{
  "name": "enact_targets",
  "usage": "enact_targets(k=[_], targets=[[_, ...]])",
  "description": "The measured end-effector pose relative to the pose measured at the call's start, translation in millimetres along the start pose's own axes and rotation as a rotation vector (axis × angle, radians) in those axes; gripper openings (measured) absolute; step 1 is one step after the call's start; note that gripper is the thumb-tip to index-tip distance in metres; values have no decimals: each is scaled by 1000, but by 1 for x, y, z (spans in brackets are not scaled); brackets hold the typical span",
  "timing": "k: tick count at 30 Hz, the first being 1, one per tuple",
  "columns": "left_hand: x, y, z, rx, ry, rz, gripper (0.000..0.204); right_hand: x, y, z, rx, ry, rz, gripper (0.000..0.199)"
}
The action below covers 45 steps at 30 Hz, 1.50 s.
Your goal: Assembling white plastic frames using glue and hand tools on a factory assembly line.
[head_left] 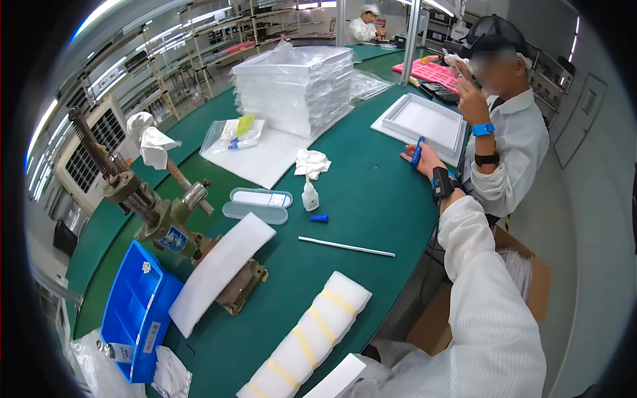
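Fingers of the right hand (pixel 431 159): are gripping a blue tube (pixel 417 152).
Left hand: is lying outside the view; its grip cannot be told.
Blue tube: is being held near the right edge of the desk (pixel 361 205), by the white tray (pixel 426 118).
Dropper bottle (pixel 310 198): is standing beside a crumpled tissue (pixel 312 163).
White stick (pixel 347 247): is lying toward the desk's right edge.

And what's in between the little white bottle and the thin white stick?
A small blue piece lies there, on the green table, between the bottle and the stick. The head view shows it.
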<state>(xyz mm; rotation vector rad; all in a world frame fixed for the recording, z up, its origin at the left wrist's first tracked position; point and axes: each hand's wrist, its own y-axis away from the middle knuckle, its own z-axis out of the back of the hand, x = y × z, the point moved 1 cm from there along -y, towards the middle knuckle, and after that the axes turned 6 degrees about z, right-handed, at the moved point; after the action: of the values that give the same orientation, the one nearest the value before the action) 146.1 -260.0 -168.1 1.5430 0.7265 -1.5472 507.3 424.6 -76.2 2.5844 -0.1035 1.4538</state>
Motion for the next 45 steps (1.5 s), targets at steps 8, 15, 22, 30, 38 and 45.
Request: enact_targets(k=[8, 15, 22, 30, 38, 45], targets=[[-3, -2, -3, -3, 4, -3, 32, 0, 2, -4, -4, -37, 9, 28], [-4, -5, -10, 10, -4, 3, 32, -1, -1, 2, 29, -2, 16, 23], [-9, -5, -14, 17, -15, 12, 31, 0, -3, 1, -23, 5, -28, 29], [-17, -7, -18, 23, -32, 8, 30, -1, -5, -4, 12, -14, -53, 31], [-19, -11, -18, 9, -46, 2, 30, -3, -3, -16, 57, -31, -80, 39], [-19, -6, -19, 7, -60, -7, 29, -1, -7, -6, 71, -138, -109, 42]])
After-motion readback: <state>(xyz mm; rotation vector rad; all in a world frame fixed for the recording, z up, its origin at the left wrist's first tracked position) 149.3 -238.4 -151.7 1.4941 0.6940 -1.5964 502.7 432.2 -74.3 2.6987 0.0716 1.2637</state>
